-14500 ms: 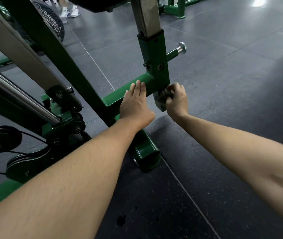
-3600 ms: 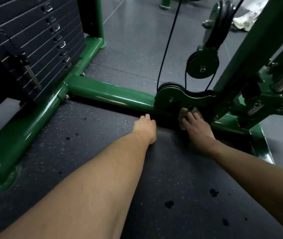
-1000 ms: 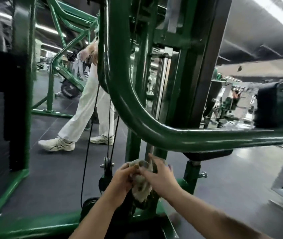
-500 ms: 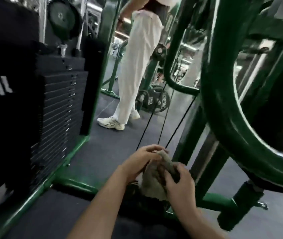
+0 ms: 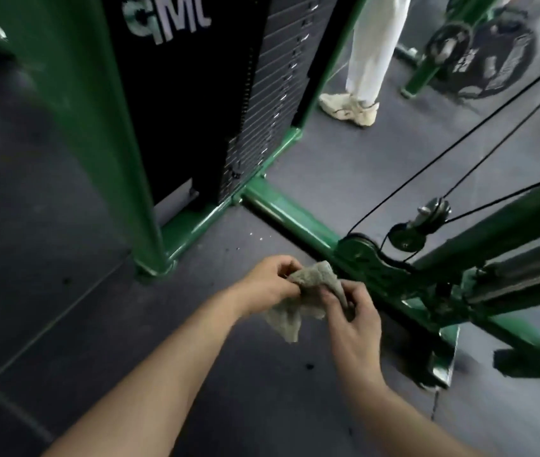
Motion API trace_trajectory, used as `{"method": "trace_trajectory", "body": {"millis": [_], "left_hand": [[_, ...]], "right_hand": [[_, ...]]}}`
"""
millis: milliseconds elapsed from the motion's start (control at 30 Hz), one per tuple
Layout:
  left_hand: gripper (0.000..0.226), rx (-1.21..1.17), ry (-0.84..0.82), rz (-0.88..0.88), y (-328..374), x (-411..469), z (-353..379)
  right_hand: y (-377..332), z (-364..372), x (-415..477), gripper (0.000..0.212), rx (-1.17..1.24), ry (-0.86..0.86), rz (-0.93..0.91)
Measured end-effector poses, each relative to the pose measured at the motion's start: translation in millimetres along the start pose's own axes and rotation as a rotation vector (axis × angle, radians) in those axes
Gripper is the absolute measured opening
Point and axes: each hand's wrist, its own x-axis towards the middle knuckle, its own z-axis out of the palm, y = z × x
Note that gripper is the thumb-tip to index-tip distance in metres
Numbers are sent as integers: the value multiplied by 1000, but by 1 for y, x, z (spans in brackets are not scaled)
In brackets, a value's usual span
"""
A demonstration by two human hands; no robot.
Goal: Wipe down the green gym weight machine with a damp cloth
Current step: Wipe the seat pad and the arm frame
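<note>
We pinch the cloth (image 5: 298,303) between both hands, left hand (image 5: 270,282) and right hand (image 5: 355,319), refolding for a clean face near the frame (image 5: 290,217).

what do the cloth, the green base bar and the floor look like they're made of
Cloth: a soft woven fabric, perhaps terry; grey, limp and crumpled, gripped by the left hand and right hand.
Green base bar: probably metal tube with glossy green paint; it shows bright streaks of reflected light.
Floor: likely rubber tile; matte dark grey, finely speckled, with straight seams.
</note>
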Motion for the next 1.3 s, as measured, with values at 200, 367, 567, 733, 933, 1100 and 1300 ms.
{"method": "trace_trajectory", "body": {"millis": [200, 367, 567, 733, 933, 1100, 1300], "left_hand": [[23, -165, 99, -127, 12, -96, -24], [27, -266, -15, -213, 57, -152, -41], [36, -320, -269, -209, 148, -187, -48], [34, -268, -341, -158, 241, -182, -51], [18, -248, -360, 22, 364, -174, 1], [13, -112, -159, 260, 436, -166, 47], [32, -163, 112, 342, 499, -158, 86]], "right_hand": [[-42, 5, -46, 10, 227, -279, 325], [-109, -18, -48, 41, 502, -434, 698], [-221, -85, -53, 34, 454, -736, 786], [-304, -134, -54, 33, 341, -533, 562], [-385, -198, -73, 36, 580, -103, 427], [-421, -242, -69, 30, 705, 169, 420], [-474, -283, -67, 29, 780, 514, 318]]}}
